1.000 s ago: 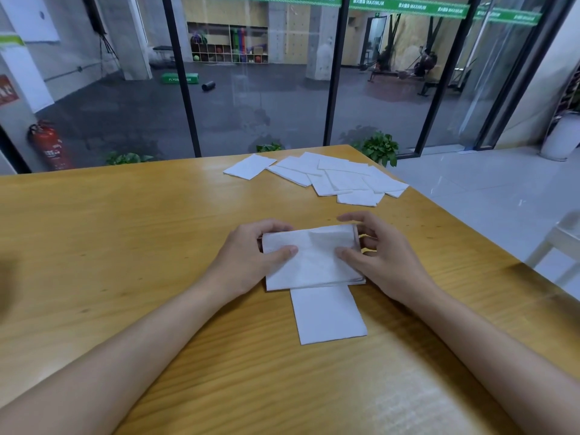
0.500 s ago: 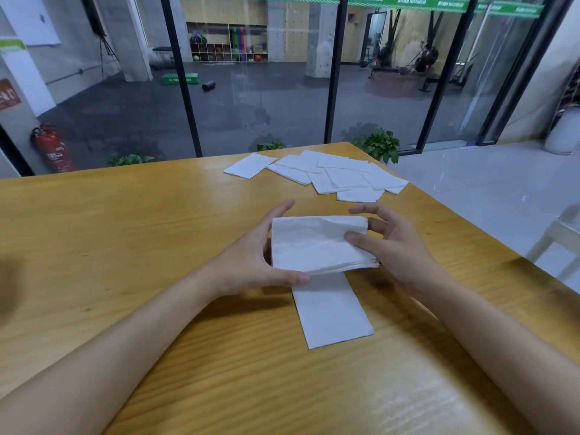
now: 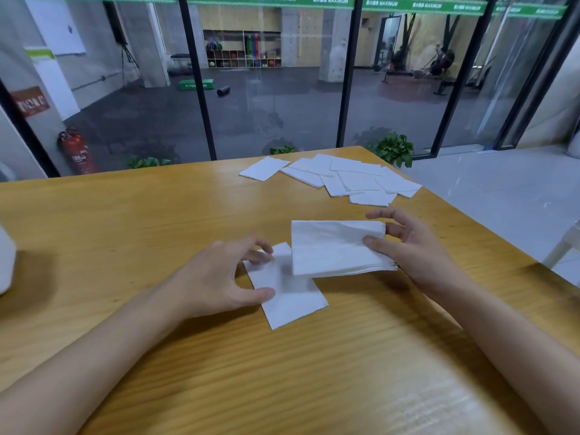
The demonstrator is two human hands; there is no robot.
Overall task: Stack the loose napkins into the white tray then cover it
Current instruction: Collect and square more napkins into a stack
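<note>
Pinching a stack of white napkins by its right end, the right hand has its thumb on top and its fingers underneath and behind. The stack is lifted clear of the wooden table and tilts slightly, its near edge showing many layers. Below and partly under it, a single napkin lies flat on the table, turned at an angle. The left hand arches over that sheet's left side, thumb tip on its left edge and curved fingertips at its far corner; motion blur there makes it impossible to tell whether the hand grips the sheet or only touches it. Well apart, near the table's far edge, a spread of loose napkins overlaps in a rough fan, with one separate napkin just to its left. A white object is cut off by the left border of the view; what it is cannot be told. Beyond the glass wall stand a red fire extinguisher and a potted plant.
</note>
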